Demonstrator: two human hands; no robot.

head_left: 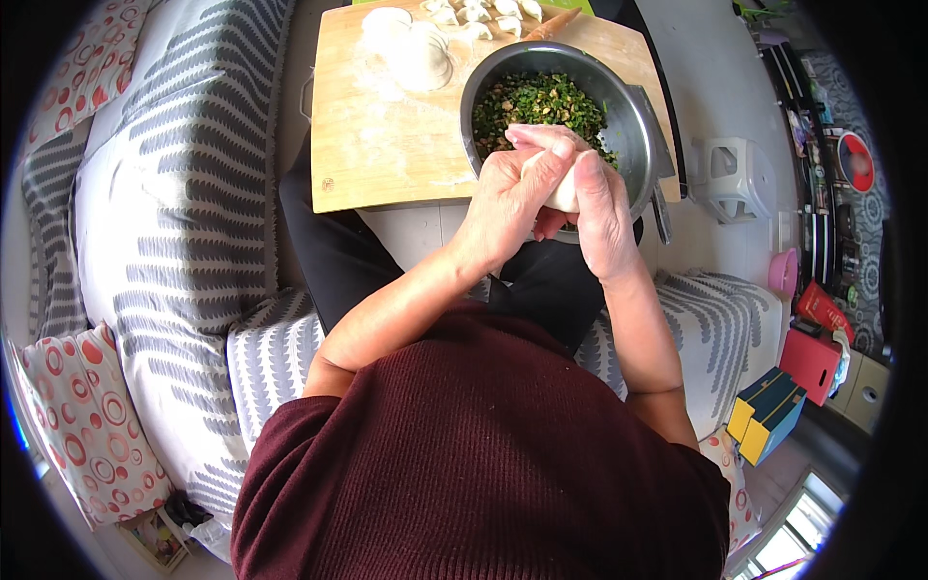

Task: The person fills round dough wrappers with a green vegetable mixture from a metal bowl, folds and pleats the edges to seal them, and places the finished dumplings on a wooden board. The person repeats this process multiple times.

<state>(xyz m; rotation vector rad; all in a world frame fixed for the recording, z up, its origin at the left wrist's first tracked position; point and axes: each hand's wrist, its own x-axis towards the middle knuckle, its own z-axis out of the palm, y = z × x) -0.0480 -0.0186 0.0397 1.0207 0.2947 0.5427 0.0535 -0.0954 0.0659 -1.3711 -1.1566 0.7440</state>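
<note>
Floured surface bears shaped dumplings, with wrappers and filling apparently remaining, while left hand and right hand clamp their fingers around dough over the bowl.

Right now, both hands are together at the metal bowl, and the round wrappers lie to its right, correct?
Not quite: the head view shows the round wrappers left of the metal bowl. The left hand and right hand are together at it.
</note>
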